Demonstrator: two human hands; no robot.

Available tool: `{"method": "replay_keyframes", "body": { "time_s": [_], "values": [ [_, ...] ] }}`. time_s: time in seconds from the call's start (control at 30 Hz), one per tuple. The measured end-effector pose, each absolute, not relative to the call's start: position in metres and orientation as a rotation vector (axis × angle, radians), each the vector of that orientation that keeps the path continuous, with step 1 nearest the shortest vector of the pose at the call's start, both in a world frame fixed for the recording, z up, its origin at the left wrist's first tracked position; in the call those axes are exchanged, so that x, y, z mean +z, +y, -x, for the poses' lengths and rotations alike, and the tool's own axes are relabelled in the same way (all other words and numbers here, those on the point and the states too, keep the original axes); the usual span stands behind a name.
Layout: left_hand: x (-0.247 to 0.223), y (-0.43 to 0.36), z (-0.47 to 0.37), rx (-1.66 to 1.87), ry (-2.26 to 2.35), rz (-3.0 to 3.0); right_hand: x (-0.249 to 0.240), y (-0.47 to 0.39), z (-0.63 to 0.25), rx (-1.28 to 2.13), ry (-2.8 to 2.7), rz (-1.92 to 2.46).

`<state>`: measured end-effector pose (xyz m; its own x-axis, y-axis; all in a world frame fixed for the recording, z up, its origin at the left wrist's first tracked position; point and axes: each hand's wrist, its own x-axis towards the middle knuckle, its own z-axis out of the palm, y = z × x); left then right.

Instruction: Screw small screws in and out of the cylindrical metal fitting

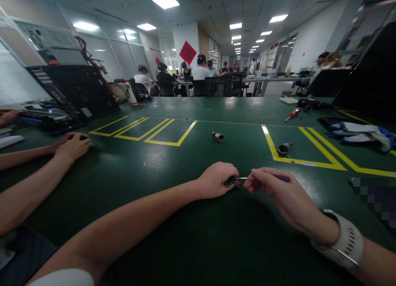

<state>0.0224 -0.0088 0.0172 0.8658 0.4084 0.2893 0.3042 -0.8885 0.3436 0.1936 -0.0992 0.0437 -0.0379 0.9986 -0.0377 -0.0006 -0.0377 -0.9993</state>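
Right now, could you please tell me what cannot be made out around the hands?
Head view: the outer side of the metal cup, mostly covered by the left hand.
Head view: the grip of the thin tool, mostly wrapped by the right hand.
Head view: what, if anything, is beneath the co-worker's hand, which blocks the view.

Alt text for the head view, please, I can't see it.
The left hand holds a cup-shaped metal part over a green table, the right hand a thin tool, its tip at that part. Another metal part lies ahead, a third further right near yellow tape; a red-handled screwdriver and gloves are also at right.
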Motion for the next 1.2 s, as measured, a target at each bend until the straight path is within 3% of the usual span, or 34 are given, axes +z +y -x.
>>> {"method": "replay_keyframes", "body": {
  "time_s": [0.13,0.33,0.43,0.8,1.2],
  "values": [
    [0.016,-0.007,-0.023,0.538,0.557,-2.717,0.038,-0.099,-0.193,1.332,-1.085,1.16],
    [0.013,-0.006,-0.024,0.548,0.59,-2.765,0.044,-0.111,-0.191,0.788,-1.655,1.275],
    [0.012,-0.008,-0.023,0.546,0.574,-2.821,0.047,-0.114,-0.188,0.68,-1.81,1.283],
    [0.016,-0.008,-0.023,0.536,0.601,-2.755,0.04,-0.099,-0.194,1.349,-1.033,1.167],
    [0.013,-0.006,-0.024,0.615,0.705,-2.666,0.033,-0.096,-0.193,1.526,-0.675,1.065]
  ]
}}
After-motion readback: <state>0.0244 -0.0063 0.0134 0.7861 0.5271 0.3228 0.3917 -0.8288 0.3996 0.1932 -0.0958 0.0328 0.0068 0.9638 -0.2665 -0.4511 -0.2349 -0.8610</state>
